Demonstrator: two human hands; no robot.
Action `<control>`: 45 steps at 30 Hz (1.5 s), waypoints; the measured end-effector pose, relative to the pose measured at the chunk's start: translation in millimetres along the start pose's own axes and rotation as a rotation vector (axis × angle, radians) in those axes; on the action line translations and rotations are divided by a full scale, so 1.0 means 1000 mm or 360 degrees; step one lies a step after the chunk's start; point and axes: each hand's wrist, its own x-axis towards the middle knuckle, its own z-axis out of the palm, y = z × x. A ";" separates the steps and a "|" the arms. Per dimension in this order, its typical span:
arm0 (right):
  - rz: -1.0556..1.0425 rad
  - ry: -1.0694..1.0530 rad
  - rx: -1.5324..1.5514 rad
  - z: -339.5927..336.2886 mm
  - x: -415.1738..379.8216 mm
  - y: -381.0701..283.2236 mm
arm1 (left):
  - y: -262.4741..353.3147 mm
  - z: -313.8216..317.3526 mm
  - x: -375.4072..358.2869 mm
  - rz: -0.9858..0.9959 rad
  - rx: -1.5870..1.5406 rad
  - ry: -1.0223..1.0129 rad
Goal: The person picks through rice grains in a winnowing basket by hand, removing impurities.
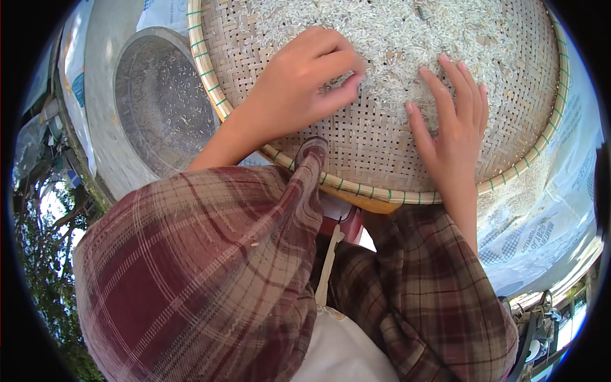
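A round woven bamboo winnowing tray (356, 149), its rim bound with green ties, lies in front of me. Pale rice grains (394, 38) cover its far and middle parts, with a few darker bits among them. My left hand (312, 79) is over the left of the rice, thumb and forefinger pinched together; whatever is between them, if anything, is too small to make out. Resting at the near edge of the rice on the right, my right hand (455, 127) has its fingers spread, the tips touching the grains.
Left of the tray stands a grey bowl (137, 70) with scattered grains inside. Printed white-and-blue plastic sheeting (541, 235) lies under and right of the tray. Plaid sleeves (210, 267) cover my upper arms, the left one bunched against the rim. Foliage (44, 267) shows at far left.
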 end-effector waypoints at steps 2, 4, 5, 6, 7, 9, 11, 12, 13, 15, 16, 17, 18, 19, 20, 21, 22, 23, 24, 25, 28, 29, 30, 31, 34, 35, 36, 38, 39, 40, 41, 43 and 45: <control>0.0003 -0.0002 -0.0006 0.000 0.000 -0.001 | 0.003 -0.005 0.000 -0.0185 -0.0245 -0.0002; 0.0010 -0.0011 -0.0002 0.000 0.000 -0.001 | 0.002 -0.007 0.000 -0.0373 -0.0491 -0.0005; 0.0010 -0.0013 -0.0002 0.000 0.000 -0.001 | 0.000 -0.006 -0.001 -0.0411 -0.0553 -0.0028; 0.0009 -0.0011 -0.0003 0.001 0.000 0.000 | -0.001 -0.005 -0.001 -0.0447 -0.0616 -0.0051; 0.0008 -0.0009 -0.0004 0.001 0.000 0.000 | -0.001 -0.005 -0.001 -0.0447 -0.0617 -0.0052; 0.0009 -0.0007 -0.0004 0.001 0.000 0.000 | -0.001 -0.005 -0.001 -0.0452 -0.0727 -0.0038; 0.0003 -0.0001 -0.0003 0.001 0.001 0.000 | -0.002 -0.007 -0.002 -0.0473 -0.0815 -0.0012; 0.0010 -0.0008 -0.0004 0.000 0.001 -0.001 | -0.003 -0.008 -0.003 -0.0495 -0.0906 0.0012; 0.0016 -0.0016 -0.0004 0.000 0.001 -0.001 | -0.003 -0.008 -0.003 -0.0494 -0.0904 0.0017; -0.0008 0.0000 0.0011 0.000 0.001 0.000 | -0.002 -0.009 -0.004 -0.0659 -0.1293 0.0088; -0.0027 0.0015 0.0026 0.001 0.001 0.002 | -0.003 -0.010 -0.003 -0.0658 -0.1289 0.0092; -0.0030 0.0018 0.0026 0.001 0.000 0.003 | -0.003 -0.011 -0.002 -0.0738 -0.1364 0.0104; -0.0035 0.0054 0.0080 0.002 0.000 0.004 | -0.003 -0.012 -0.001 -0.0819 -0.1439 0.0116; -0.0039 0.0090 0.0134 0.002 0.000 0.006 | -0.003 -0.012 0.001 -0.0817 -0.1437 0.0117; -0.0041 0.0095 0.0133 0.001 0.000 0.005 | -0.004 -0.012 0.004 -0.0677 -0.0889 0.0066; -0.0050 0.0123 0.0118 -0.001 0.000 0.004 | -0.005 -0.013 0.007 -0.0530 -0.0343 0.0015; -0.0058 0.0152 0.0103 -0.002 0.000 0.003 | -0.008 -0.014 0.011 -0.0527 -0.0339 0.0015; -0.0061 0.0157 0.0102 -0.001 0.000 0.001 | -0.012 -0.016 0.016 -0.0320 -0.0144 0.0024; -0.0081 0.0154 0.0101 0.000 -0.001 0.001 | -0.014 -0.016 0.020 -0.0114 0.0049 0.0032; -0.0103 0.0151 0.0098 0.000 -0.001 0.001 | -0.014 -0.015 0.022 -0.0111 0.0051 0.0035; -0.0114 0.0098 0.0091 -0.001 -0.001 0.000 | -0.012 -0.011 0.029 0.0011 0.0147 -0.0086; -0.0114 0.0100 0.0088 -0.002 0.000 0.000 | -0.010 -0.010 0.030 -0.0005 0.0203 -0.0138; -0.0115 0.0081 0.0087 -0.002 0.000 -0.001 | -0.008 -0.010 0.030 -0.0022 0.0257 -0.0191; -0.0116 0.0061 0.0086 -0.002 0.000 -0.001 | -0.008 -0.009 0.031 -0.0020 0.0256 -0.0191; -0.0107 0.0021 0.0059 -0.001 0.000 -0.002 | -0.006 -0.007 0.031 0.0042 0.0314 -0.0196; -0.0109 0.0020 0.0060 -0.001 0.000 -0.002 | -0.006 -0.006 0.032 0.0066 0.0343 -0.0218; -0.0106 0.0020 0.0067 -0.001 0.000 -0.002 | -0.005 -0.006 0.032 0.0091 0.0371 -0.0241; -0.0103 0.0021 0.0070 -0.001 0.000 -0.002 | -0.006 -0.005 0.031 0.0101 0.0359 -0.0235; -0.0109 0.0033 0.0085 -0.001 0.000 -0.001 | -0.005 -0.005 0.032 0.0112 0.0348 -0.0231; -0.0114 0.0042 0.0101 -0.002 0.000 0.000 | -0.004 -0.004 0.032 0.0113 0.0345 -0.0231; -0.0112 0.0041 0.0101 -0.002 0.000 0.000 | -0.003 -0.004 0.033 0.0087 0.0349 -0.0237; -0.0123 0.0056 0.0099 -0.003 0.000 0.000 | 0.000 -0.003 0.034 0.0059 0.0351 -0.0244; -0.0126 0.0069 0.0129 -0.003 0.001 -0.001 | 0.001 -0.002 0.035 0.0183 0.0549 -0.0252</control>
